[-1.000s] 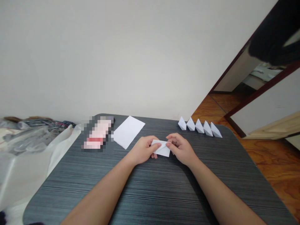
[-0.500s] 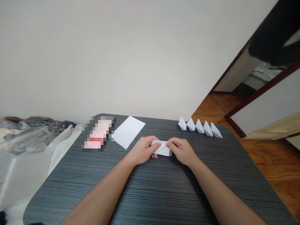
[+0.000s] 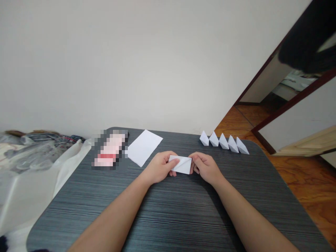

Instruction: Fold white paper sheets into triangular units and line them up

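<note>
A small folded white paper (image 3: 183,166) is held just above the middle of the dark table. My left hand (image 3: 160,168) grips its left end, thumb on top and fingers beneath. At the right edge of the paper, my right hand (image 3: 206,168) is closed, with the thumb against the curled fingers; it pinches the paper's edge there. A slanting crease shows on the paper's face. Several folded paper shapes (image 3: 223,142), white and pointed, stand in a row at the back right. White paper sheets (image 3: 145,147) lie flat to the left of my hands.
The dark wood-grain table (image 3: 168,217) meets a pale wall (image 3: 157,63) at its back edge. A pixelated pink and black item (image 3: 111,148) lies at the back left. Plastic-wrapped bundles (image 3: 34,168) are left of the table; wooden floor (image 3: 301,182) is at the right.
My right thumb has slid off the paper's face to its right edge, uncovering the right end. My left hand keeps its grip, and the paper has shifted very little.
</note>
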`<state>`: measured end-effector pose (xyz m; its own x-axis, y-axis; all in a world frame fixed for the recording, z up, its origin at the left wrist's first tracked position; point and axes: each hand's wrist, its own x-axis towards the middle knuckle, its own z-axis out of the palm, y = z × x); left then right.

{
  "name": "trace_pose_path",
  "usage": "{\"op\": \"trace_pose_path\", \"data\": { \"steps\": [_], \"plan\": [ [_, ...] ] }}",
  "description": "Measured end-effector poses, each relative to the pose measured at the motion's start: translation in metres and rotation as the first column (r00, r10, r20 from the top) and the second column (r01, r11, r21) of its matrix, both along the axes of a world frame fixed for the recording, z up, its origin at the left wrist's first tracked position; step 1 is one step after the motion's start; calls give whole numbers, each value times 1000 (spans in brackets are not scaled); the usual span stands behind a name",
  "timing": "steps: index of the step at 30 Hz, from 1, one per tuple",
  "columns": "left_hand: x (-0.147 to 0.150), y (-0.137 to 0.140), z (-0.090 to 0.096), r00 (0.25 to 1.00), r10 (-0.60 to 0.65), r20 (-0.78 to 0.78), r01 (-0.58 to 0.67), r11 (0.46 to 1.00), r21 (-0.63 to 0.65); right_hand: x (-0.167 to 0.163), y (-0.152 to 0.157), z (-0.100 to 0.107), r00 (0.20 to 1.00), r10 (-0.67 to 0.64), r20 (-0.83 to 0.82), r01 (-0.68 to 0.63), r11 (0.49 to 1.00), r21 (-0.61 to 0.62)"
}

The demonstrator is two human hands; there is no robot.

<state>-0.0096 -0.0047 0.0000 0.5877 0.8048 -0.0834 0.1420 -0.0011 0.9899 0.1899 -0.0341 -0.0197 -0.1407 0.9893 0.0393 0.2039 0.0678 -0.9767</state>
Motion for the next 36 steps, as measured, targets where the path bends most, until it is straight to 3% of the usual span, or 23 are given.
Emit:
{"op": "trace_pose_path", "data": {
  "steps": [17, 36],
  "plan": [
    [1, 1, -3, 997, -17, 72, 20, 999, -35, -2, -2, 3, 996, -70, 47, 68, 997, 40],
    [2, 0, -1, 999, -16, 38, 18, 999, -38, 1, -1, 5, 983, 17, 184, -27, 998, 52]
  ]
}}
